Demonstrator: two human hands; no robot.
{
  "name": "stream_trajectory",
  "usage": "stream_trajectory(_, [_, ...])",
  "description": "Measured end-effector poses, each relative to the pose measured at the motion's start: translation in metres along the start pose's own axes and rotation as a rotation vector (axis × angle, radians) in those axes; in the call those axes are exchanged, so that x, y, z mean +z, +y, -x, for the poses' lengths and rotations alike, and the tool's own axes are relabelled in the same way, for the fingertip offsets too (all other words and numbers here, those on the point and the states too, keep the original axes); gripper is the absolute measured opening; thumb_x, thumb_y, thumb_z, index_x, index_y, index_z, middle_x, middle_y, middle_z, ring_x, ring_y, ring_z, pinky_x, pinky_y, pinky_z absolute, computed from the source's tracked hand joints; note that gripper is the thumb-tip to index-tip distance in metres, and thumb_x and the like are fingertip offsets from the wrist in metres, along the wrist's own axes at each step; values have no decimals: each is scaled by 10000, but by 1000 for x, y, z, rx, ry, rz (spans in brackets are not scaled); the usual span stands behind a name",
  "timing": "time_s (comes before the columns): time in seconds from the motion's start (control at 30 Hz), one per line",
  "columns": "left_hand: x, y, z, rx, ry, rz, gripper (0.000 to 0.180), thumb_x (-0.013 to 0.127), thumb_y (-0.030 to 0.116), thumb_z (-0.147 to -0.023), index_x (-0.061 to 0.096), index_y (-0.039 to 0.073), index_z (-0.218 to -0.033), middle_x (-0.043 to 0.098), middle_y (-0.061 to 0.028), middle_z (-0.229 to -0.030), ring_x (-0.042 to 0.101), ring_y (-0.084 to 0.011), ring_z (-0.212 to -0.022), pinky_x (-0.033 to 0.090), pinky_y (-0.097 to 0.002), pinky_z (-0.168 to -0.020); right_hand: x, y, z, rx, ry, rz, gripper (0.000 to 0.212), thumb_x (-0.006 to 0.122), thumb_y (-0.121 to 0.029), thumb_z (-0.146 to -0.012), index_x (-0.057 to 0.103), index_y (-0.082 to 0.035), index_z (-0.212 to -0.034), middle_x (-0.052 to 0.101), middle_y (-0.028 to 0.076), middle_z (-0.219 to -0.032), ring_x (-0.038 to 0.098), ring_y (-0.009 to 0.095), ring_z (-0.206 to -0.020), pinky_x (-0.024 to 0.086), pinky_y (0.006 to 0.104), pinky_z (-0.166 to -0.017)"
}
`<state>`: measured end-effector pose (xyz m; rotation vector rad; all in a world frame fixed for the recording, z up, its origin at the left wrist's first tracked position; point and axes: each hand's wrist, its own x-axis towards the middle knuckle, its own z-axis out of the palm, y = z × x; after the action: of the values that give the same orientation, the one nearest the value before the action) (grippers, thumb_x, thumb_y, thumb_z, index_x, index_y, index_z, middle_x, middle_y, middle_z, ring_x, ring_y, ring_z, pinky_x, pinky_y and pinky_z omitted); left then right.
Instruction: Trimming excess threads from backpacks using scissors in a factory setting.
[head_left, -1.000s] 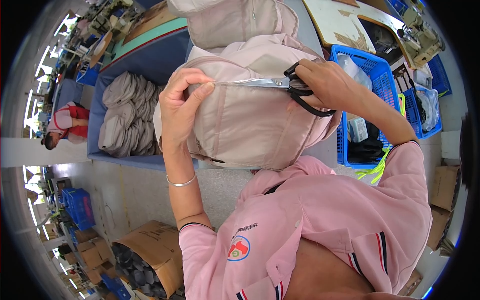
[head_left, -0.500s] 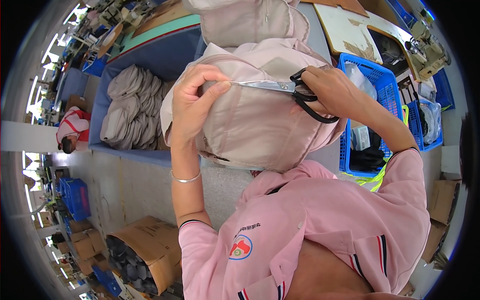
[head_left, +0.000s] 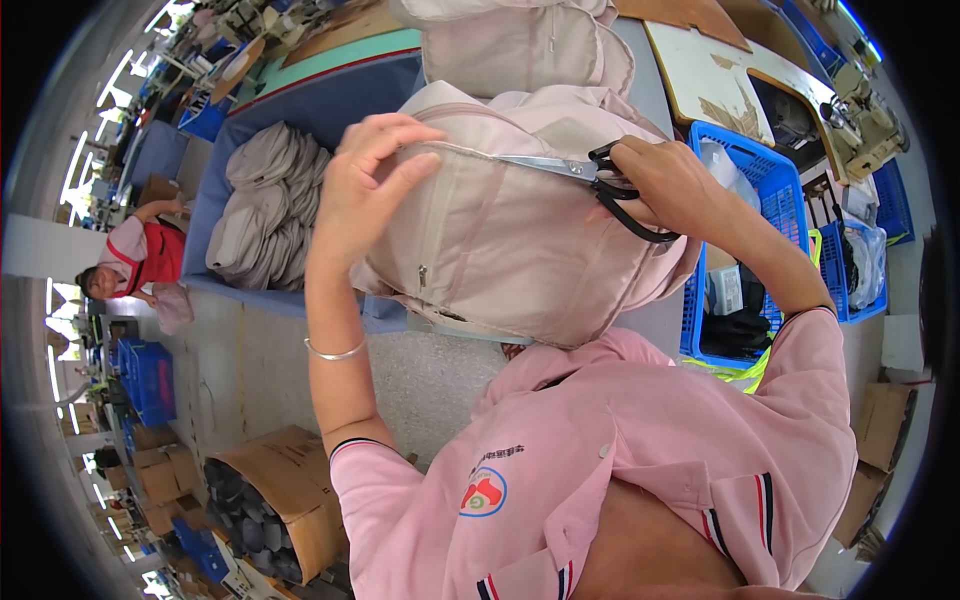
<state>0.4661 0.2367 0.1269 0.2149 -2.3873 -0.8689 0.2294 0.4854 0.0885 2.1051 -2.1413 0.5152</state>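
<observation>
A pale pink-beige fabric bag [head_left: 510,245] lies in front of me, its seams and edges turned toward me and a small zipper pull showing on its left part. My right hand [head_left: 672,182] grips the black handles of a pair of scissors [head_left: 548,166]. The silver blades point left and lie along the bag's upper seam, looking closed or nearly so. At the bag's upper left edge is my left hand [head_left: 362,185], thumb and fingers apart, nothing plainly held between them. Its fingertips are just left of the scissor tips, beside the seam.
Another beige bag [head_left: 520,55] sits beyond. A blue-grey bin [head_left: 225,285] at the left holds stacked beige pieces [head_left: 265,205]. Blue plastic baskets [head_left: 780,180] stand at the right. A cardboard box [head_left: 310,500] of dark pieces is lower left. Another person [head_left: 145,255] is farther left.
My left hand has let go of the seam and moved left, its fingers spreading. The scissors stay almost in place in my right hand. The person at the left has raised up and turned.
</observation>
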Motion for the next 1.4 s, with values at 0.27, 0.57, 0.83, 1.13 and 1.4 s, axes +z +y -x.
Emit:
stream_trajectory(0.27, [-8, -23, 10, -229, 40, 238, 123, 740, 123, -906, 725, 3, -931, 633, 33, -906, 527, -47, -815, 414, -204, -772, 4, 0, -14, 27, 25, -32, 627, 761, -565, -812, 514, 6, -889, 594, 205, -852, 597, 438, -808, 476, 484, -683])
stream_trajectory(0.57, [1, -30, 18, -281, 116, 394, 136, 728, 121, -915, 719, -1, -975, 642, 32, -943, 536, -47, -858, 430, -205, -796, 16, -9, -32, -22, 67, 4, 620, 727, -577, -839, 562, 21, -830, 628, 186, -829, 647, 401, -766, 511, 466, -675])
stream_trajectory(0.83, [45, -20, 126, -465, 780, 225, 128, 694, 131, -961, 672, 8, -991, 642, -16, -920, 556, -78, -853, 475, -246, -814, 26, 7, -28, 27, 67, -20, 524, 745, -510, -846, 586, -11, -859, 645, 176, -845, 647, 401, -789, 513, 470, -683])
stream_trajectory(1.13, [179, 25, 253, -1162, 440, 652, 232, 692, 203, -984, 647, 52, -813, 652, 3, -787, 560, -59, -683, 455, -219, -658, 47, 43, -95, 26, 138, -450, 485, 773, -466, -858, 644, -12, -971, 612, 158, -791, 585, 274, -704, 458, 394, -658])
stream_trajectory(1.4, [158, 23, 226, -902, 709, 735, 154, 732, 174, -937, 614, 83, -897, 621, 12, -817, 567, -85, -775, 472, -264, -756, 64, 12, -136, 31, 171, -989, 196, 829, -144, -782, 674, -61, -870, 578, -65, -748, 480, 69, -676, 403, 267, -599])
